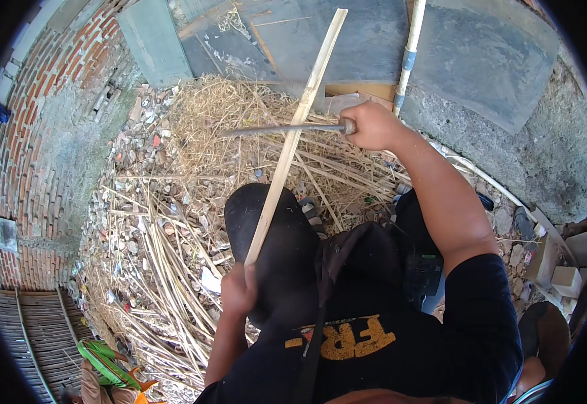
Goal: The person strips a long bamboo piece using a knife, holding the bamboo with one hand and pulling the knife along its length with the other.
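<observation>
A person's left hand (238,291) is closed around the near end of a long pale bamboo strip (293,135), which slants up and away to the far right. The right hand (372,126) is clenched on the handle of a metal blade (276,129), laid across the strip and pointing left. Below lies a heap of shavings (192,202) over rubble (132,135), a brick wall (31,135) at left.

The left hand (238,291) is fisted low at seven o'clock, forearm short and bent. The right hand (372,126), also clenched, reaches out toward one o'clock, arm nearly straight.
</observation>
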Motion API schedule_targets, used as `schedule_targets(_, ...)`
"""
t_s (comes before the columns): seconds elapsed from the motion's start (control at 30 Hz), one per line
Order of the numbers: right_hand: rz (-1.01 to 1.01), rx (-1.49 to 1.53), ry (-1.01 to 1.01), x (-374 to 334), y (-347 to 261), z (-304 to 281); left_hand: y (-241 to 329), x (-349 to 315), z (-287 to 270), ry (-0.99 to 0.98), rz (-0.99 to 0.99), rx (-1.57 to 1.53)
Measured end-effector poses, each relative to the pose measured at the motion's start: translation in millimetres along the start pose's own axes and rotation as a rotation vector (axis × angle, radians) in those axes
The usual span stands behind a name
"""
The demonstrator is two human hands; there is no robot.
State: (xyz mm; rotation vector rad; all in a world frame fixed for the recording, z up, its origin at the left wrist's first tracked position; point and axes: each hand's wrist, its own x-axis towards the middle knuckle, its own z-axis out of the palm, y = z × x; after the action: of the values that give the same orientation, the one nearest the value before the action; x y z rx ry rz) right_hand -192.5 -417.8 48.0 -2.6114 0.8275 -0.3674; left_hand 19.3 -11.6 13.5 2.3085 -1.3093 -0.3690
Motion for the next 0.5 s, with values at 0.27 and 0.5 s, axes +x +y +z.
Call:
schedule_targets(0.27, 0.085, 0.047, 0.076, -3, -5, -8, -4, -2, 2, 0.011, -0.013, -0.018)
schedule_targets(0.5, -0.009, -0.06, -0.097, 0, -25, -4, -7, -4, 3, 0.03, -0.003, -0.014)
